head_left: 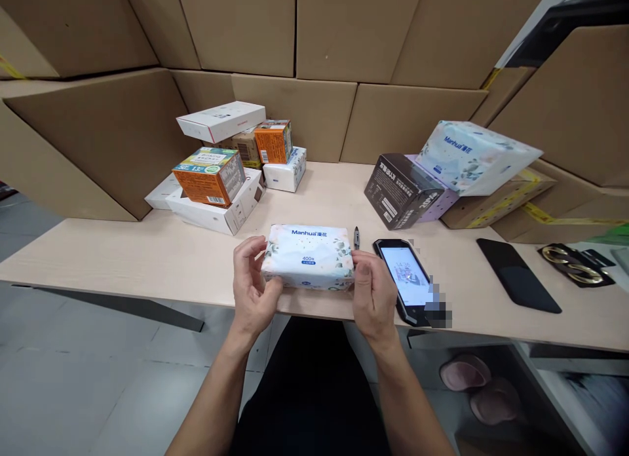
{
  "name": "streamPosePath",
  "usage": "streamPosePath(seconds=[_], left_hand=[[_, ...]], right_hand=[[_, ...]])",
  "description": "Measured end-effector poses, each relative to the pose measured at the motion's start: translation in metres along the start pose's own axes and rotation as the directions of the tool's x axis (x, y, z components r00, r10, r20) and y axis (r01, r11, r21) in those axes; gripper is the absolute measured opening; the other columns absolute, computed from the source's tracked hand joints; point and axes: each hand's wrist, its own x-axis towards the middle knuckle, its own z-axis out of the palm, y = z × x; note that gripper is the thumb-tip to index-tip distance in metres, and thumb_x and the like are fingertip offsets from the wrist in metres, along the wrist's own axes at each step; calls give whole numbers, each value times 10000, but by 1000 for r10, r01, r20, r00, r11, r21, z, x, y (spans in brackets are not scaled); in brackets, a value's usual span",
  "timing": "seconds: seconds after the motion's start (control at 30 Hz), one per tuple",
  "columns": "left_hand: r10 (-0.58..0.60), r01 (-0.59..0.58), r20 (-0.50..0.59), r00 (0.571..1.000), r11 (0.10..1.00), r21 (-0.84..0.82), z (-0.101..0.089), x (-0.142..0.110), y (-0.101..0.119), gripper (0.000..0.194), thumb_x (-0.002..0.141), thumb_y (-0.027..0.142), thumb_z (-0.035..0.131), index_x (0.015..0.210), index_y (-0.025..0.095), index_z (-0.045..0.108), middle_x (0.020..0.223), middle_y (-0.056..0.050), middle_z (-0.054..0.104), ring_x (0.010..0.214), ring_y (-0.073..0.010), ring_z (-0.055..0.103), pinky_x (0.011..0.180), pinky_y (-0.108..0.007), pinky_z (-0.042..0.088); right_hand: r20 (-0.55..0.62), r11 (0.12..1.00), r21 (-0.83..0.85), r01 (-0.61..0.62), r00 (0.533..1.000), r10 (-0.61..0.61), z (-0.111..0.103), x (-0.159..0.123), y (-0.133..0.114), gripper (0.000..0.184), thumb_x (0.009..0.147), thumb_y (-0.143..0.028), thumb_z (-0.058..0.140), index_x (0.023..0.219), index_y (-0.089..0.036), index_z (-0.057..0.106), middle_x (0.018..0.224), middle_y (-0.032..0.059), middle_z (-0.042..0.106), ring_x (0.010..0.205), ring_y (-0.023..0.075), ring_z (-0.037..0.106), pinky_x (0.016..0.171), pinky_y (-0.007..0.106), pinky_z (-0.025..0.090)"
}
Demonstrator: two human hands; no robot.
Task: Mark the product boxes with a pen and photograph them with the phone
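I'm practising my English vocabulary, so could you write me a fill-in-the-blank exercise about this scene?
The left hand and right hand hold a tissue pack branded ____.
Nearest the right hand, the phone has its screen switched ____.
In the picture, the pen lies to the phone's ____.
The nearer orange box rests on a ____ box.

Missing words: Manhua; on; left; white.

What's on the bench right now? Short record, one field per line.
left hand: left hand, gripping the floral tissue pack at its left end
right hand: right hand, at its right end
left group: orange boxes, white boxes, another tissue pack
right group: dark box, purple box, kraft box, third tissue pack
beside right hand: pen, lit phone
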Motion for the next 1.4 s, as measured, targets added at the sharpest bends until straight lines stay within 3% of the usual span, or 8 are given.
streamPosePath(seconds=[0.2, 0.43, 0.57, 0.73, 0.93, 1.13, 1.3, 1.4], left_hand=[[68, -105, 150, 986, 962, 252, -6, 1, 3, 540, 777, 187, 617, 1307, 292, 597, 1401, -100, 438, 1419, -322, 396, 1158, -577, 409], [100, -158, 217, 971, 949, 273, -4, 0, 6, 352, 855, 182, 664, 1191, 286, 673, 1411, -86, 384, 1421, -305, 405, 1174, -538, 418], [80, -157, 243, 967, 936, 314, -3, 0, 7, 311, 861, 175, 690, 1153, 280, 694, 1365, -85, 420, 1396, -288, 431, 1173, -526, 423], [76, -151, 236, 969, 935, 321, -3, 1, 8, 308, 862, 166, 707, 1150, 274, 695, 1366, -89, 421, 1388, -283, 440, 1154, -514, 443], [89, -168, 232, 969, 922, 350, 1, 0, 9, 308, 867, 172, 713, 1157, 272, 692, 1362, -93, 421, 1380, -277, 444, 1118, -484, 478], [194, -284, 227, 954, 827, 485, 7, -2, 10, 336, 869, 191, 706, 1198, 250, 668, 1375, -122, 429, 1347, -305, 473, 1109, -529, 471], [490, -512, 204, 848, 655, 555, 14, -6, 16, 438, 763, 110, 713, 1181, 232, 664, 1206, -115, 617, 1249, -336, 524, 1040, -536, 496], [530, -563, 237, 814, 625, 541, 24, -8, 19, 453, 767, 95, 685, 1199, 231, 674, 1122, -104, 700, 1183, -317, 572, 965, -476, 524]], right_hand=[[-83, 998, -55, -44, 996, 39, 3, 1, 7, 262, 1042, -270, 428, 1013, -199, 678, 1095, 104, 687, 1093, 229, 643, 950, 428, 520], [126, 931, -337, -139, 974, 190, 10, 6, 16, 342, 984, -268, 468, 1233, -130, 656, 1186, 194, 556, 1132, 323, 552, 946, 509, 502], [264, 847, -514, -137, 914, 307, 7, 14, 8, 461, 928, -179, 478, 1370, -108, 587, 1028, 163, 552, 982, 319, 562, 862, 466, 497], [354, 820, -564, -97, 869, 346, 1, 24, -2, 644, 872, -130, 505, 1514, -164, 471, 970, 112, 512, 843, 275, 561, 788, 406, 490], [220, 920, -311, -237, 924, 313, 3, 20, 15, 501, 954, -233, 396, 1404, -194, 612, 976, 75, 476, 893, 242, 583, 874, 434, 519], [-122, 977, 113, -181, 973, 195, 2, 13, 15, 353, 966, -278, 430, 1173, -220, 710, 894, 31, 580, 792, 180, 610, 795, 378, 532], [-131, 943, 329, -41, 987, 88, -3, 12, 8, 369, 932, -260, 455, 1240, -219, 654, 1065, 90, 726, 1012, 254, 715, 887, 472, 570], [-190, 948, 309, 77, 982, -17, -1, 20, -2, 329, 903, -247, 596, 1232, -253, 589, 1050, 66, 741, 978, 224, 732, 841, 410, 584]])
